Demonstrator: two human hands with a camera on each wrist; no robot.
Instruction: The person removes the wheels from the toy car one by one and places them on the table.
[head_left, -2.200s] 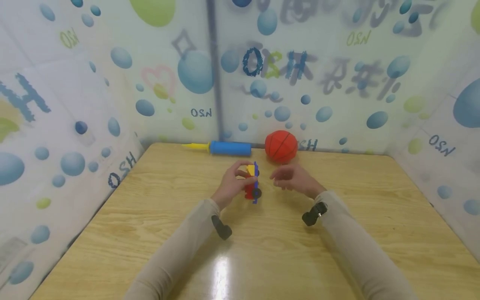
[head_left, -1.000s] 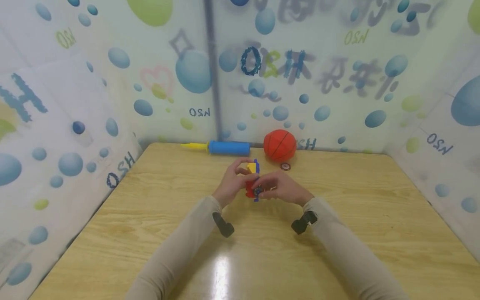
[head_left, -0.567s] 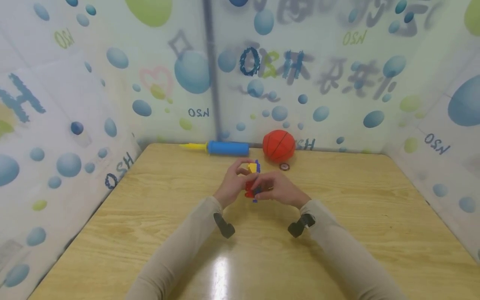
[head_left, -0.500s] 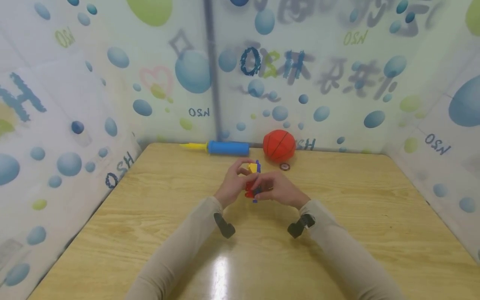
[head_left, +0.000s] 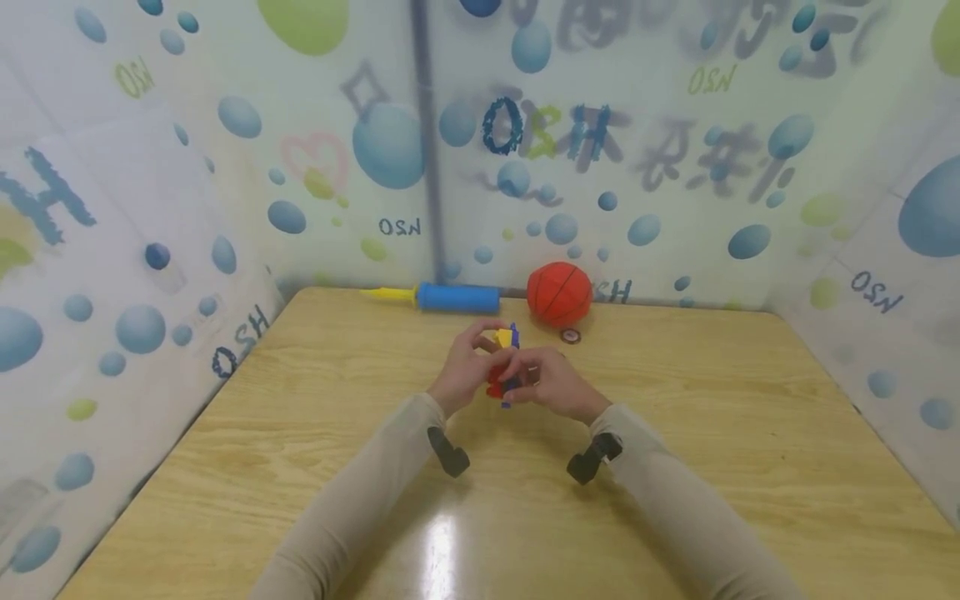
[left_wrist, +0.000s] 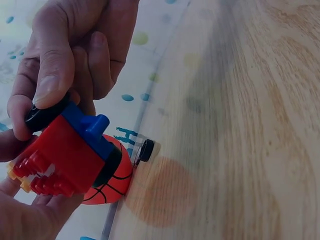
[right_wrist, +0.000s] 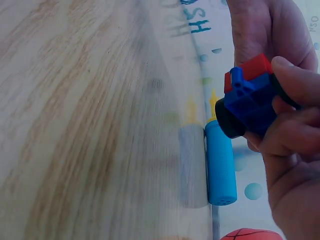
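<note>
My left hand [head_left: 467,367] holds a small toy car [head_left: 504,382] built of red, yellow and blue blocks, raised over the table. My right hand [head_left: 551,385] meets it from the right, pinching a black wheel [left_wrist: 42,119] at the car's side between thumb and fingers. The left wrist view shows the red studded block [left_wrist: 65,155] on a blue base [left_wrist: 90,132], with another black wheel [left_wrist: 109,167] on it. From the right wrist, the blue underside [right_wrist: 252,107] faces the camera. Fingers hide part of the car.
A loose black wheel [head_left: 570,336] lies on the wooden table [head_left: 675,400] in front of a red toy basketball [head_left: 559,294]. Left of the ball, along the patterned back wall, lies a blue pump [head_left: 459,297] with a yellow nozzle end.
My right hand has moved left from beside the basketball onto the car and now pinches its wheel. The loose wheel has come into view. Lately the car's near end has tipped slightly left.
</note>
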